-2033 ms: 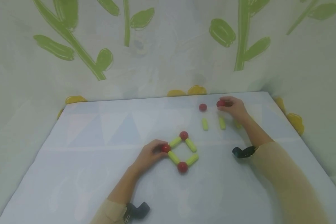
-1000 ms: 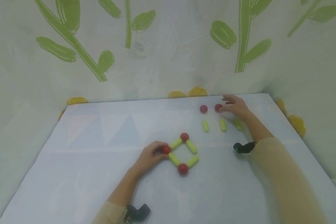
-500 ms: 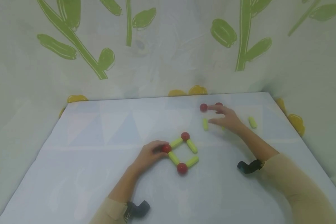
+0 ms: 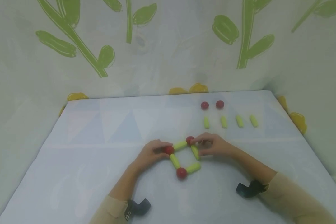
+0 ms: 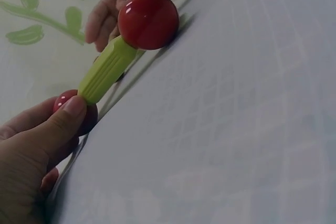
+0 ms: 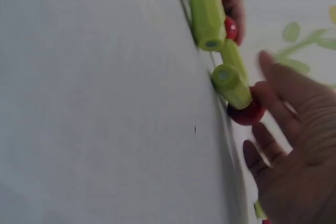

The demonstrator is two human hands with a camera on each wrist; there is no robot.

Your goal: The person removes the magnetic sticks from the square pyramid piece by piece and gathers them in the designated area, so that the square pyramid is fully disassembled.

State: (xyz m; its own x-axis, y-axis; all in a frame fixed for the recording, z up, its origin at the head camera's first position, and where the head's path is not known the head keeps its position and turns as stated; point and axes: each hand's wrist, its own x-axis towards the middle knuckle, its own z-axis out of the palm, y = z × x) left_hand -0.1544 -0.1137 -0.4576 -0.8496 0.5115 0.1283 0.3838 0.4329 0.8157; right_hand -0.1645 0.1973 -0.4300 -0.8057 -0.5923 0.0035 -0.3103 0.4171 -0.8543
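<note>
My left hand [image 4: 151, 154] pinches the left red ball [image 4: 169, 150] between thumb and fingers. That ball is one corner of a square outline of green rods and red balls on the table. A near ball [image 4: 181, 173] and a far ball [image 4: 190, 140] form two other corners. The far right rod [image 4: 195, 152] and near right rod [image 4: 194, 168] have free ends, apart from each other. My right hand [image 4: 212, 144] reaches over the far right rod, its index fingertip at the far ball. In the right wrist view its thumb and fingers are spread, not closed round anything.
Two loose red balls, one of them the right-hand ball [image 4: 220, 104], lie near the back edge of the white table [image 4: 81, 174]. Several loose green rods, such as the rightmost rod [image 4: 253, 121], stand in a row before them. A leaf-patterned wall [image 4: 168, 56] rises behind.
My right hand let go of a red ball at the back, then moved down and left to the square. The square has turned slightly. My left hand keeps its pinch.
</note>
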